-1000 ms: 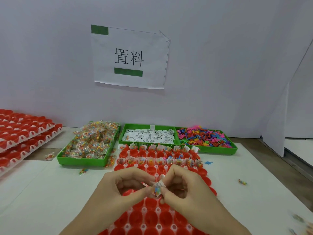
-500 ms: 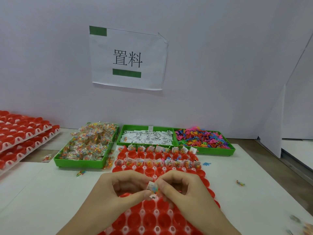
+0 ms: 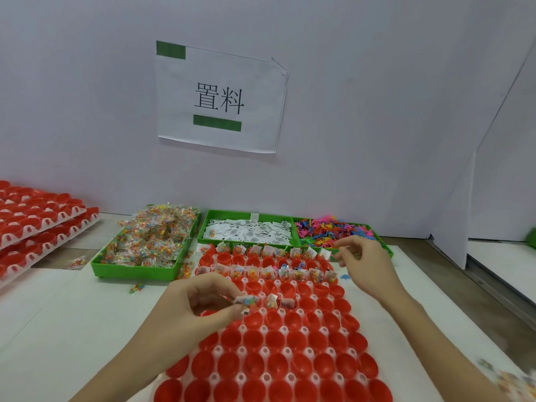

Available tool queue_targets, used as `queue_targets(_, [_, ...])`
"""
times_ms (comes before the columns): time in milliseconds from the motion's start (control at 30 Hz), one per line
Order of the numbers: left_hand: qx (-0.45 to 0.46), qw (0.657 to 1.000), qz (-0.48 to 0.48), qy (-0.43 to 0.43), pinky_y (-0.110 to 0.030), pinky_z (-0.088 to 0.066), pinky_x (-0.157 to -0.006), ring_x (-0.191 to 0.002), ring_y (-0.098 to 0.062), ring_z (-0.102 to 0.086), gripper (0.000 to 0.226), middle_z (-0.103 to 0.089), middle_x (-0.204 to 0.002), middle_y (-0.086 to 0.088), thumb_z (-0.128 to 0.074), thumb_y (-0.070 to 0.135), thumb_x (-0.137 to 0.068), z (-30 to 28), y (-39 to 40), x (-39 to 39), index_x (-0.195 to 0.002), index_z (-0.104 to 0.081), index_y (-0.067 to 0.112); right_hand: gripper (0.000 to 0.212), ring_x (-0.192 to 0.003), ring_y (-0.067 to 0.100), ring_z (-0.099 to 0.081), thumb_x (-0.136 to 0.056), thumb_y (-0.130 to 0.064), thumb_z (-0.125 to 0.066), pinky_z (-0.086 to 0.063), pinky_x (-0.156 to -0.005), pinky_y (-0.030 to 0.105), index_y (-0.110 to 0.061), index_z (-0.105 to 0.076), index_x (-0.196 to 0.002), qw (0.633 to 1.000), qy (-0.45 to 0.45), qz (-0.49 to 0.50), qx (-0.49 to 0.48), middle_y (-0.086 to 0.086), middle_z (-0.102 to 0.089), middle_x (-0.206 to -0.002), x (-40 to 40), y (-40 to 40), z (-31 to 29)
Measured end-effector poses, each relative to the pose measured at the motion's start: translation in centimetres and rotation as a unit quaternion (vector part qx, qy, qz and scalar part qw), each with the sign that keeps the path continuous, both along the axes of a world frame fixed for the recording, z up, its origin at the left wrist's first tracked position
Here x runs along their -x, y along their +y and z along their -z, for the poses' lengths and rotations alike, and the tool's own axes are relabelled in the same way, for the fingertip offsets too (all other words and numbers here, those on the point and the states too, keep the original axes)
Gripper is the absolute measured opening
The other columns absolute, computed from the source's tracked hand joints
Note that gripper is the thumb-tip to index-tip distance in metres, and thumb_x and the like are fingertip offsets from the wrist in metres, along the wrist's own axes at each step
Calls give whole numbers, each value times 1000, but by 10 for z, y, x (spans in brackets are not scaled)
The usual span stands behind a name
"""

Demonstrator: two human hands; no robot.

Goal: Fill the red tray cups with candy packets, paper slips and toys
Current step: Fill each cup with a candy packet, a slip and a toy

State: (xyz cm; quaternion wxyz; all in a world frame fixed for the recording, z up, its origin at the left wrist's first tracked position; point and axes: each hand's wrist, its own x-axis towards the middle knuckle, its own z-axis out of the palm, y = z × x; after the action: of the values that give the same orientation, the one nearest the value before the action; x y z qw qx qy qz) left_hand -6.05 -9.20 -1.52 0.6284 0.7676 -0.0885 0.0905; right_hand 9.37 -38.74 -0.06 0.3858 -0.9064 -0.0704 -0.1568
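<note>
**Seating a packet, reaching for a toy**

The left hand pinched a crinkly clear candy packet with a paper slip over a third-row cup of the glossy red tray. The right hand, fingers loosely curled and apparently empty, hovered by the toy bin. Best to lower the packet squarely into its round cup, while picking one spiky plastic toy.

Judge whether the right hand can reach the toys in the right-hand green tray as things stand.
Probably yes: the right hand is at the open toy tray's near edge, nothing covers the toys.
</note>
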Motion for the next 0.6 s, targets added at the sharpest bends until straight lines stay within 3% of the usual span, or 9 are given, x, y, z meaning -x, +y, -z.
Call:
queue_targets(133, [2, 1000, -18, 7, -35, -61, -81, -84, -26, -76, 14, -77, -85, -12, -87, 12, -78, 4, 5, -3, -87, -77, 17, 20, -97, 26, -68, -98, -5, -59, -52, -89, 33, -8, -76, -108, 982, 3, 89, 167, 11, -74, -110, -70, -34, 4])
queue_targets(233, [-7, 1000, -21, 11, -40, -61, -84, -82, -25, -77, 14, -78, -83, -11, -88, 15, -78, 4, 7, -5, -87, -78, 19, 23, -105, 35, -68, -96, 0, -59, -54, -91, 40, -5, -75, -110, 960, 19, 122, 251, 18, -73, -116, -103, -61, 5])
queue_targets(367, [-11, 1000, -23, 10, -28, -61, -75, -78, -21, -76, 15, -78, -83, -8, -88, 22, -73, 4, 6, -5, -84, -79, 23, 24, -103, 32, -68, -95, -7, -68, -53, -85, 35, -11, -72, -118, 941, 27, 78, 327, 17, -70, -118, -121, -74, 10])
queue_targets(433, [-12, 1000, -21, 10, -21, -59, -72, -77, -20, -76, 14, -77, -82, -7, -88, 21, -72, 4, 6, -6, -83, -79, 23, 29, -105, 34, -66, -93, -16, -74, -53, -89, 40, -14, -71, -122, 935, 24, 58, 350, 17, -67, -119, -127, -73, 10])
queue_targets(600, [-17, 1000, -24, 6, -25, -61, -74, -77, -23, -76, 14, -78, -81, -9, -87, 20, -72, 5, 7, -6, -83, -78, 23, 12, -95, 32, -64, -92, -19, -74, -52, -81, 39, -9, -72, -98, 924, -7, 75, 375, 14, -66, -104, -134, -67, 10])
